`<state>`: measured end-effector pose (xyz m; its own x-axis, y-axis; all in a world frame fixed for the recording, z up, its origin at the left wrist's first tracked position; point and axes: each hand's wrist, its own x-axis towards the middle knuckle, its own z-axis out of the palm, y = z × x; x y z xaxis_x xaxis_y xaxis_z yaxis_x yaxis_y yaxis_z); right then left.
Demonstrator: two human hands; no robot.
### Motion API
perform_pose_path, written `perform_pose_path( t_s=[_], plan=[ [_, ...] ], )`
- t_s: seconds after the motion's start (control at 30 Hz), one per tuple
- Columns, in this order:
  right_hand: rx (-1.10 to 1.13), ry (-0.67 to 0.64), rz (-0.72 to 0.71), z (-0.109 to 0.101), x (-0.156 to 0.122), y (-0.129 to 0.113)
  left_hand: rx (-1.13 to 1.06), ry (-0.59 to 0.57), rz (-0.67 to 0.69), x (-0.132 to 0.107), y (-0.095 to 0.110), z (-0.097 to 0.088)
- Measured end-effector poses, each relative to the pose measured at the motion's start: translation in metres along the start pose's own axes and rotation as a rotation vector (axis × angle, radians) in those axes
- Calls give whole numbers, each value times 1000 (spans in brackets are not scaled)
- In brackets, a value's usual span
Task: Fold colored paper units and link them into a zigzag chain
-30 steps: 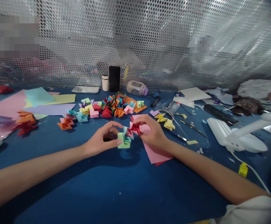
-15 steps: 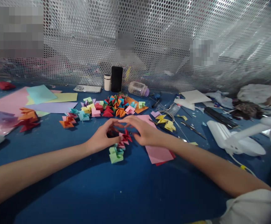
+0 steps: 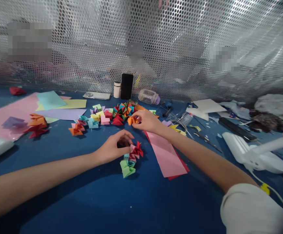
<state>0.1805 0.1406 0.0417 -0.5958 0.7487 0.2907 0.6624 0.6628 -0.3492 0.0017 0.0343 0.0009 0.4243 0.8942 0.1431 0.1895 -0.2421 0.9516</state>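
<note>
My left hand (image 3: 113,146) curls at the upper end of a joined row of folded paper pieces (image 3: 132,155), coloured red, pink, blue and light green. Its thumb touches the pink piece, and the row rests on the blue table. My right hand (image 3: 147,122) reaches farther out, with thumb and fingers pinching an orange folded paper piece (image 3: 133,121) at the edge of a cluster of folded pieces (image 3: 118,110) in many colours. Under the right forearm lies a pink paper strip (image 3: 167,156) with red paper beneath.
Paper sheets (image 3: 65,113) lie at the left, near orange, red and purple folded pieces (image 3: 37,125). A phone (image 3: 127,86), a small bottle (image 3: 117,89) and a clear jar (image 3: 147,96) are at the back. Scissors (image 3: 208,140) and a white lamp (image 3: 256,159) are at the right.
My right hand has left the spot beside my left hand and moved away to the cluster, where it pinches the orange piece. The left hand stays at the row. The view has shifted slightly.
</note>
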Motion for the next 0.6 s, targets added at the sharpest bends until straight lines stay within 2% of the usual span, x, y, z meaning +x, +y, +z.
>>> perform_pose_path(
  t_s=[0.07,0.17,0.27,0.37,0.47,0.6],
  plan=[
    [122,-4,54,-12,-12,0,-8,-4,3,0,0,0],
    [735,-42,286,-25,-38,-1,-42,-9,-6,0,-2,-1],
    [1114,-44,548,-26,-64,-3,-75,-19,-15,0,-2,-1],
    [1190,-88,594,-20,-80,-5,-52,12,-18,0,-1,-2],
    [1150,-168,592,-12,-81,-11,11,61,-5,-1,2,-1],
    [986,-233,450,-7,-72,-24,18,27,-30,0,6,1]
  ],
)
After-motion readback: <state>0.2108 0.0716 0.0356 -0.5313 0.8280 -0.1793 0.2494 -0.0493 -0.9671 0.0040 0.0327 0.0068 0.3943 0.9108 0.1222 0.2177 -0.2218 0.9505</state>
